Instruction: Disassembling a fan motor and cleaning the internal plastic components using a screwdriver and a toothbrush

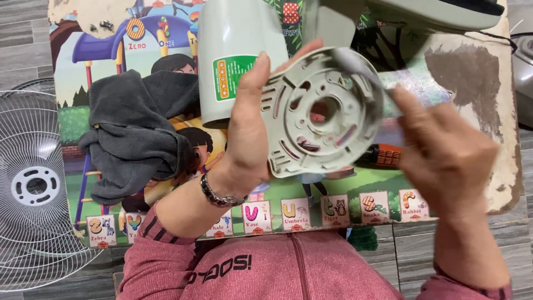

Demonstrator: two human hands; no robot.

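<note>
The left hand (248, 128) pinches a round grey plastic fan plate (322, 114) by its edge. The right hand (444, 153), blurred, touches the opposite rim; its grip is unclear. A dark cloth (133, 133) lies left of the grip.

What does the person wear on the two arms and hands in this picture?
Both hands are bare, with no gloves. The left hand has a dark metal bracelet or watch band around the wrist. Both arms wear pinkish-red knit sleeves; the left sleeve and the right sleeve have darker striped cuffs. No rings are visible on the fingers.
</note>
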